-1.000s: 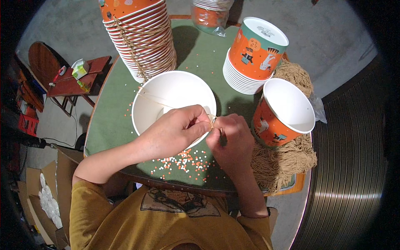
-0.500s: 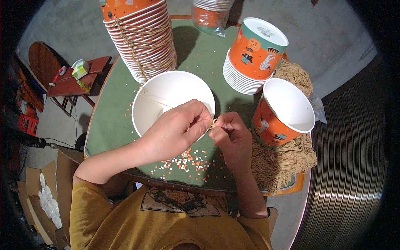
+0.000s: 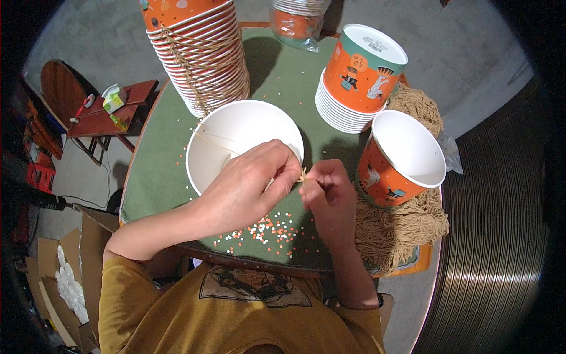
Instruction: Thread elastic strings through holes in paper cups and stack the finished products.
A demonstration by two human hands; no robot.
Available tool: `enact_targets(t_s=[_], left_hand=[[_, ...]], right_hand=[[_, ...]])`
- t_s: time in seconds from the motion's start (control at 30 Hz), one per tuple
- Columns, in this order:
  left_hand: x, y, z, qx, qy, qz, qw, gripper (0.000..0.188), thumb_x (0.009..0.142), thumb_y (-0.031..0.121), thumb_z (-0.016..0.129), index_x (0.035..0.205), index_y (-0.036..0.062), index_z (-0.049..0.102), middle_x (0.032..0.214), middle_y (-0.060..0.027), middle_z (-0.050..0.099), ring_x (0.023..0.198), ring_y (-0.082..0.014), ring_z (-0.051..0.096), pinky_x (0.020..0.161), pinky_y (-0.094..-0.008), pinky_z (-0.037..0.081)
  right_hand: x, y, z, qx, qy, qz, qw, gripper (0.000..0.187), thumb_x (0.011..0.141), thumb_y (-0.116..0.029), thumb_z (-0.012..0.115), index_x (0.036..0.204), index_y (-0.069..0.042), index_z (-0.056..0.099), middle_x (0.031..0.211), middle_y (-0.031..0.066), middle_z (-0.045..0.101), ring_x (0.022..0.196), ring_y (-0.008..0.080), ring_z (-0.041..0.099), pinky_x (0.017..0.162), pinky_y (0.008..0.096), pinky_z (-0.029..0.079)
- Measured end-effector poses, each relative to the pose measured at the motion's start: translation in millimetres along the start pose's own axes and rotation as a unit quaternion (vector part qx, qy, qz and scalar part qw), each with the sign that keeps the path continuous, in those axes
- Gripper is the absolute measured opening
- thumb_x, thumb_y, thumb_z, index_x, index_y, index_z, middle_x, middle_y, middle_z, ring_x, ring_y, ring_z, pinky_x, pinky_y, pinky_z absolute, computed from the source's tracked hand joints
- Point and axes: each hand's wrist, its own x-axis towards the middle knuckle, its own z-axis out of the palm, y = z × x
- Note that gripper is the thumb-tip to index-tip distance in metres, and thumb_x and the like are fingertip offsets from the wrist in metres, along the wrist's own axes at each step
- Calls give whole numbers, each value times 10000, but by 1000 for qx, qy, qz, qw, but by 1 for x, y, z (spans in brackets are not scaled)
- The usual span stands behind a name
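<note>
Where the thin tan cord (image 3: 303,176) is pinched: just past the near-right rim of the round, white-lined paper bucket (image 3: 247,123), a short, loopy tuft shows between the person's two hands.
Left hand (image 3: 254,183): over the bucket's mouth, back turned up, thumb and forefinger pressed together at the tuft's left side; the other fingers I can't make out fully.
Right hand (image 3: 331,197): just outside the rim, thumb and forefinger nipping the tuft from the right, the rest curled in, partly hidden.
Loose strand: more tan cord crosses the bucket's mouth from its upper-left rim and vanishes under the left hand.
Tall stack: orange buckets with white rims (image 3: 203,68), nested behind the white-lined one, tan cords draped down their side.
Right side: an upright orange paper bucket with a white inside (image 3: 386,177) stands near the right hand, tangled tan yarn (image 3: 404,230) beside it; behind it, an upside-down nested stack of orange-and-green buckets (image 3: 362,74).
Tabletop: green cloth (image 3: 156,177), strewn with small orange and white dots (image 3: 265,230), thickest below the hands.
Floor, left: an open brown cardboard box (image 3: 88,259) holding clear plastic items (image 3: 71,289).
</note>
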Motion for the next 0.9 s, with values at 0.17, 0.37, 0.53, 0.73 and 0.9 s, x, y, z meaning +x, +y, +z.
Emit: enact_targets(t_s=[0.17,0.37,0.53,0.73,0.9], left_hand=[[0,-1,1,-3,9,-2,1000,119,905,128,556,898,10,544,813,-95,537,713,-212,565,647,-319,458],[0,2,0,4,0,-8,1000,118,900,128,560,901,12,544,806,-99,540,712,-217,569,644,-324,458],[1,6,-1,-1,-11,-13,1000,77,854,69,526,835,-1,498,805,-155,526,789,-352,551,706,-433,445],[1,4,0,-5,-16,0,1000,67,847,62,525,839,1,498,802,-148,528,789,-344,553,708,-431,446],[0,1,1,7,-14,8,1000,100,874,102,567,886,9,531,815,-107,532,731,-239,578,661,-339,463]], right_hand=[[0,6,1,-159,43,-240,957,146,801,-17,618,908,-49,524,768,51,548,589,99,540,538,244,469],[2,6,1,-247,46,-298,921,220,775,-17,642,946,-68,512,810,71,575,601,168,571,522,275,498],[4,8,0,-283,49,-321,902,240,769,-21,647,952,-73,500,824,75,580,615,189,583,518,288,502],[2,4,0,-312,53,-302,899,223,777,-39,639,947,-70,498,832,82,583,603,193,586,527,297,501],[0,4,0,-257,49,-211,942,123,807,-61,609,893,-57,522,784,66,581,601,149,579,572,276,492]])
